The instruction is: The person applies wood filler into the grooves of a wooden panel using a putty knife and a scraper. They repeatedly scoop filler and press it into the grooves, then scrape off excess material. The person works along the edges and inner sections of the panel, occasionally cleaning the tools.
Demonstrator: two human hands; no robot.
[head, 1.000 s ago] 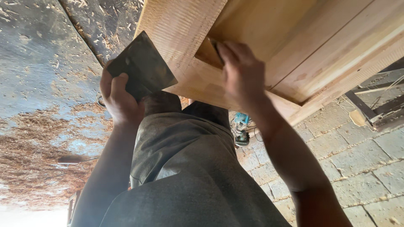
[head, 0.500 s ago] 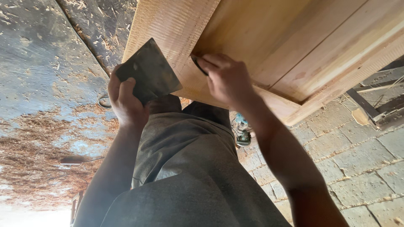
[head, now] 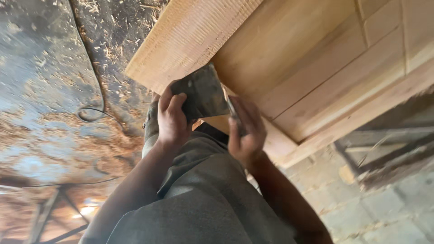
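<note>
Gripping: left hand (head: 173, 118) closed on a dark, flat metal scraper blade (head: 202, 96).
Handling: blade looks thin, stiff, light; hold its lower edge.
Right hand (head: 244, 131): curled around a slim dark tool (head: 234, 114) beside the pale wooden panel frame (head: 289, 68).

A dark cable (head: 92, 97) loops across the sawdust-strewn floor (head: 49, 81) in the left half of the frame. Grey paving stones (head: 375, 212) fill the lower right, beside a dark metal frame (head: 389, 149) at the right edge.

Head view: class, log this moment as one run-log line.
left hand: holds dark flat scraper | right hand: grips its edge | beside: wooden panel
</note>
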